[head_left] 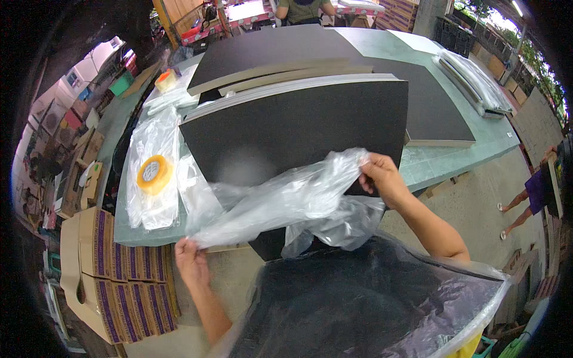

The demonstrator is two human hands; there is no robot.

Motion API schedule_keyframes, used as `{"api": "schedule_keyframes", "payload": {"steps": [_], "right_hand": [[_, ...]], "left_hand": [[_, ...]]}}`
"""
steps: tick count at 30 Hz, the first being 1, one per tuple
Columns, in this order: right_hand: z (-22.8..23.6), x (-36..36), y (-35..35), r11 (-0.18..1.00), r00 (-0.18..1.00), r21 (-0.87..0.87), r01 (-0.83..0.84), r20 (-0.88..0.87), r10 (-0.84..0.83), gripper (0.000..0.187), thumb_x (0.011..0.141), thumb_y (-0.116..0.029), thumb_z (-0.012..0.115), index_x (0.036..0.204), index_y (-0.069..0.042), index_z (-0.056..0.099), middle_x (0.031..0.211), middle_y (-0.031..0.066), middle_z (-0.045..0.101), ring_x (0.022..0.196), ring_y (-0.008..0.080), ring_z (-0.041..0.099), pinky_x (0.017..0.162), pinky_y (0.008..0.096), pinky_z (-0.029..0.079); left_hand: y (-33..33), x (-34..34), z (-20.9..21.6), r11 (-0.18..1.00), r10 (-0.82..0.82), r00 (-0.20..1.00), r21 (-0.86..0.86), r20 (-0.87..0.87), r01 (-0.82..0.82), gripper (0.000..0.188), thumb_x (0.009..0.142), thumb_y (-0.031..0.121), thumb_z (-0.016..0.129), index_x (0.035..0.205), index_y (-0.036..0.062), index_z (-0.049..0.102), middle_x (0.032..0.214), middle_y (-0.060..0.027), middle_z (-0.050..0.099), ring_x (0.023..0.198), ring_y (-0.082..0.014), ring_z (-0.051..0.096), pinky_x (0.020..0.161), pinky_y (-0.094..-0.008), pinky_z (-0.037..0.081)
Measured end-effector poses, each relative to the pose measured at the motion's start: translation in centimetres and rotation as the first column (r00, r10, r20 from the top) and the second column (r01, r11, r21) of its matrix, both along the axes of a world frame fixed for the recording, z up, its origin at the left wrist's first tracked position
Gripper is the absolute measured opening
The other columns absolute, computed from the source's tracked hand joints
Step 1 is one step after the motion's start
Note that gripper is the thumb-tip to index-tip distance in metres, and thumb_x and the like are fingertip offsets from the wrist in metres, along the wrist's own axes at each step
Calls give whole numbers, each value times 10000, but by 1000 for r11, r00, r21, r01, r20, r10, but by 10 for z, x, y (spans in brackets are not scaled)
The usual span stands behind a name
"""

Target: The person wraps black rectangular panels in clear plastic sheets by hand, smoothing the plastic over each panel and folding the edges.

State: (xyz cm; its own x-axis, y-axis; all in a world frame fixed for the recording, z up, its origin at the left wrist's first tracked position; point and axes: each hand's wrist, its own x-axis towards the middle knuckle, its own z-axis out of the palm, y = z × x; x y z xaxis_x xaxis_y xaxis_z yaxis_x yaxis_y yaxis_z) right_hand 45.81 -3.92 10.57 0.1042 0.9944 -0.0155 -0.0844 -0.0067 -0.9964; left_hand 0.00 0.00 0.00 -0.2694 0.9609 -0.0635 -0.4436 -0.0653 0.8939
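While both hands pinch the clear bag, left hand [190, 258] at its lower corner and right hand [382, 178] at its upper edge, the bag [286, 200] hangs stretched over the surface's near edge, before the black board [298, 128]; the thin film could tear on the board's corner.

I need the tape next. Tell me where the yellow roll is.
The tape roll lies on clear plastic sheets at the table's left end, left of the black boards, above the left hand.
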Motion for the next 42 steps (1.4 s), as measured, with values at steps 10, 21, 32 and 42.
{"api": "schedule_keyframes", "payload": {"steps": [10,21,32,42], "right_hand": [[25,57,-36,969,971,61,238,13,-239,186,795,-221,542,806,-38,574,773,26,532,710,95,500,650,240,388],[64,4,-42,958,953,191,-216,254,164,109,777,-93,568,779,16,576,861,23,484,763,92,468,675,229,374],[103,9,-58,707,656,695,-129,595,-464,257,712,-151,610,929,-33,537,914,98,554,832,220,530,779,340,394],[69,61,-57,714,717,61,-697,60,694,219,781,-153,529,889,38,531,769,140,575,753,189,578,689,342,458]], "left_hand": [[-31,-173,65,785,604,788,261,-122,-562,246,780,94,466,998,-21,472,985,-156,517,900,-249,519,705,-319,450],[-36,251,124,463,-123,120,50,-985,885,418,689,273,649,991,10,530,983,-191,553,918,-337,530,768,-398,427],[-11,239,165,182,-449,-313,-428,-837,885,430,775,429,517,818,4,563,667,-200,567,673,-333,572,586,-420,438],[20,173,164,489,-134,-660,-629,-739,604,514,678,529,565,946,92,600,773,-157,603,773,-306,586,664,-393,456]]}}
